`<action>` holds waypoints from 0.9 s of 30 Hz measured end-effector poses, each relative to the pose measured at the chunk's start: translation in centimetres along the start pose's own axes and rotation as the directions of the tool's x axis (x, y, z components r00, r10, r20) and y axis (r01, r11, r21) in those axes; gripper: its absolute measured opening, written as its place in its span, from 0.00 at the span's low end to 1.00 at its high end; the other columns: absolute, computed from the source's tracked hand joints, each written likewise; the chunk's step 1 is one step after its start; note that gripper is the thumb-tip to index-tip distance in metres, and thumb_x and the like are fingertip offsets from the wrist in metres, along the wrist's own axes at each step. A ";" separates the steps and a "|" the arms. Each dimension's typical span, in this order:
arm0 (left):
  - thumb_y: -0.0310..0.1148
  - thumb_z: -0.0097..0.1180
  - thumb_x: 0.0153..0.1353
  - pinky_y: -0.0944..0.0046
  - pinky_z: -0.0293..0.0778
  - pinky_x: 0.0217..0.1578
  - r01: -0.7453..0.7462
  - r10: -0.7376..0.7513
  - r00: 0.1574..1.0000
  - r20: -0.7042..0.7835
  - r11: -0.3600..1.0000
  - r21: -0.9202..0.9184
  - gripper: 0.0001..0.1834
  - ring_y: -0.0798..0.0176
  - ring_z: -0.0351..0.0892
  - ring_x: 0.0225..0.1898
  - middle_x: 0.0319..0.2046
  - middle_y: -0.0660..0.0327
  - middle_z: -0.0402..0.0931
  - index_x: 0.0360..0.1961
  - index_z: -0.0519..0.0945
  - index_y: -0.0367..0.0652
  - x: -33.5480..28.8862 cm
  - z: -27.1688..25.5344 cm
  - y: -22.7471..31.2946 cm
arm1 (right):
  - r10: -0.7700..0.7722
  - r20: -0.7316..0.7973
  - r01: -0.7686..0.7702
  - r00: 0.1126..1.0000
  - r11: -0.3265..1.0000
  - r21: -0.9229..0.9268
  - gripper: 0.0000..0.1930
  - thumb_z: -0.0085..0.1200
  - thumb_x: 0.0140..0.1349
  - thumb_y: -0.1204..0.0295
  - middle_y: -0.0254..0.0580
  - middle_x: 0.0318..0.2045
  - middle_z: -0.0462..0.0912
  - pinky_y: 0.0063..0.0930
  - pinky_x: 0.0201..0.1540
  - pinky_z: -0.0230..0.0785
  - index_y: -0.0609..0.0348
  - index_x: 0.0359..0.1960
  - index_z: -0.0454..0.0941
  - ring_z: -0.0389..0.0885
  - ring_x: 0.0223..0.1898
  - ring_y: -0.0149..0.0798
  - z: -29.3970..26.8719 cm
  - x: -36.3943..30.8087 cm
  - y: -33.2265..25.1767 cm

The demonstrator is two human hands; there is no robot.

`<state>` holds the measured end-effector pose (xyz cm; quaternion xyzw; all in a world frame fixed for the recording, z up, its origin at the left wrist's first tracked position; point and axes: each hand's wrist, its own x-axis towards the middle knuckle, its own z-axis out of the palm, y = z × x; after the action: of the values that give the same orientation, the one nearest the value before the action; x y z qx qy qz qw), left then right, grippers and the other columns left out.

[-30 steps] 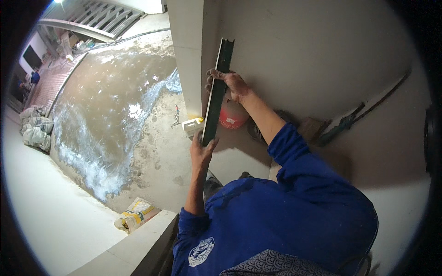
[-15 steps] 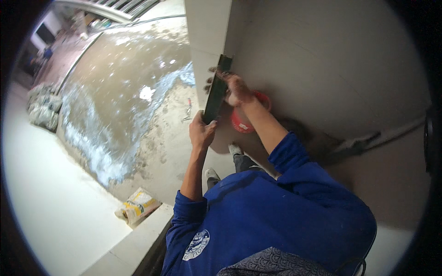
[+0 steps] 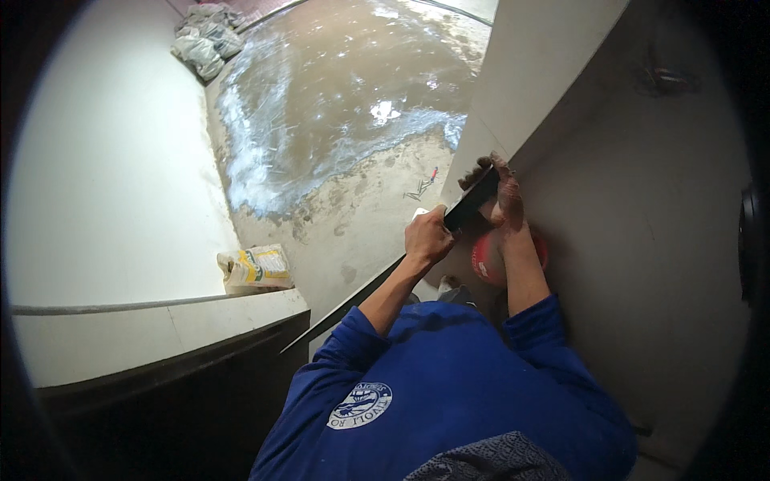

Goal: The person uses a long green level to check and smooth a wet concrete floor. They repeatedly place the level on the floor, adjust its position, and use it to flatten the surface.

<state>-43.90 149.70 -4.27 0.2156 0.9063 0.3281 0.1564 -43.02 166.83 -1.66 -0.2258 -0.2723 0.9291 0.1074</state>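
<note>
A long, straight dark bar slants from the end of the pale wall down past my left forearm, its thin lower end reaching towards the ledge. My left hand is closed around its middle part. Near the upper end my right hand grips it, with the thumb on one side and dirt-darkened fingers around the other. Partly behind my right forearm, a red bucket stands on the floor.
A pale wall end rises just beyond my hands. Wet, shiny floor spreads ahead. A small red-handled tool lies on the floor. A white-and-yellow bag rests by the ledge; grey sacks sit farther off.
The view has turned, so the scene sits farther right. The bar was steeper and showed its broad green face; now it is tilted, seen edge-on. Both hands have stayed on it.
</note>
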 end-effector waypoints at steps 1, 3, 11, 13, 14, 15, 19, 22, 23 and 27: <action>0.41 0.67 0.47 0.47 0.76 0.38 0.019 -0.018 1.000 0.023 1.000 -0.022 0.19 0.42 0.82 0.38 0.34 0.47 0.82 0.39 0.80 0.45 0.0 0.1 -0.4 | 0.019 0.014 -0.019 1.000 1.000 0.004 0.12 0.58 0.65 0.60 0.35 0.22 0.76 0.39 0.38 0.76 0.55 0.33 0.76 0.79 0.26 0.39 0.2 0.3 0.0; 0.42 0.67 0.47 0.48 0.76 0.38 0.031 -0.031 0.999 0.011 0.999 -0.009 0.20 0.43 0.83 0.38 0.34 0.48 0.83 0.39 0.81 0.45 0.6 -0.5 -0.9 | -0.001 0.030 0.000 1.000 0.999 0.040 0.13 0.58 0.65 0.59 0.32 0.19 0.73 0.35 0.32 0.71 0.52 0.30 0.74 0.73 0.21 0.36 1.3 1.4 0.6; 0.59 0.67 0.45 0.50 0.77 0.42 0.089 -0.086 0.995 0.054 0.994 -0.057 0.31 0.44 0.83 0.41 0.35 0.47 0.83 0.39 0.84 0.41 8.6 -3.9 -3.0 | -0.052 -0.086 0.045 0.995 0.995 -0.086 0.14 0.61 0.63 0.58 0.30 0.17 0.69 0.35 0.24 0.69 0.51 0.29 0.73 0.71 0.18 0.34 5.5 8.9 2.9; 0.56 0.67 0.45 0.48 0.76 0.44 0.125 -0.125 0.990 0.065 0.992 0.012 0.30 0.43 0.83 0.42 0.36 0.43 0.82 0.38 0.84 0.39 10.3 -3.3 -3.9 | -0.033 -0.093 0.023 0.995 0.993 -0.115 0.11 0.58 0.64 0.62 0.32 0.18 0.70 0.36 0.23 0.71 0.53 0.30 0.74 0.72 0.18 0.35 5.4 10.4 2.8; 0.56 0.67 0.45 0.48 0.77 0.43 0.080 -0.082 0.996 0.041 0.996 0.032 0.30 0.43 0.83 0.41 0.35 0.43 0.82 0.38 0.84 0.38 11.3 -3.3 -4.6 | -0.026 0.024 0.028 0.999 0.997 -0.074 0.10 0.57 0.64 0.63 0.32 0.18 0.70 0.37 0.24 0.72 0.53 0.30 0.73 0.72 0.18 0.35 5.5 11.2 3.1; 0.56 0.68 0.44 0.47 0.77 0.42 0.040 -0.044 0.997 0.056 0.998 0.057 0.31 0.43 0.83 0.40 0.35 0.43 0.82 0.37 0.84 0.37 12.0 -2.6 -4.9 | -0.007 0.023 0.009 1.000 0.999 -0.048 0.10 0.56 0.64 0.63 0.33 0.18 0.70 0.37 0.25 0.73 0.53 0.30 0.73 0.72 0.18 0.35 4.9 11.6 2.8; 0.53 0.72 0.43 0.48 0.77 0.36 -0.044 0.022 0.974 0.223 0.995 0.093 0.26 0.43 0.84 0.34 0.29 0.44 0.82 0.30 0.85 0.38 13.6 -1.5 -6.9 | -0.053 -0.122 0.038 0.991 0.993 -0.115 0.08 0.57 0.63 0.65 0.34 0.21 0.71 0.35 0.23 0.73 0.54 0.31 0.73 0.72 0.18 0.35 3.3 12.5 3.9; 0.53 0.69 0.44 0.49 0.78 0.34 -0.135 0.141 0.980 0.141 0.990 -0.047 0.25 0.44 0.84 0.32 0.27 0.45 0.82 0.30 0.85 0.39 12.3 -1.3 -7.4 | -0.128 -0.087 0.113 0.988 0.981 -0.159 0.11 0.60 0.62 0.65 0.31 0.18 0.69 0.35 0.27 0.70 0.53 0.27 0.72 0.70 0.18 0.33 2.6 11.4 4.8; 0.52 0.69 0.45 0.50 0.78 0.34 -0.132 0.141 0.974 0.180 0.989 -0.060 0.25 0.44 0.84 0.32 0.27 0.45 0.82 0.30 0.85 0.39 11.9 -1.3 -7.2 | -0.134 -0.178 0.105 0.975 0.981 -0.164 0.11 0.60 0.62 0.65 0.31 0.18 0.69 0.35 0.27 0.69 0.53 0.27 0.72 0.70 0.19 0.33 2.5 10.9 5.0; 0.50 0.68 0.46 0.52 0.77 0.34 -0.148 0.178 0.962 0.208 0.977 -0.152 0.23 0.44 0.84 0.31 0.26 0.46 0.82 0.31 0.85 0.39 10.8 -1.0 -7.0 | -0.154 -0.293 0.130 0.944 0.986 -0.101 0.09 0.63 0.59 0.69 0.34 0.19 0.72 0.37 0.22 0.72 0.55 0.27 0.74 0.71 0.17 0.35 2.3 9.6 5.5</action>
<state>-55.58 149.67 -9.69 0.3135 0.8382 0.3746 0.2424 -52.93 164.29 -6.45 -0.3478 -0.3055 0.8624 0.2050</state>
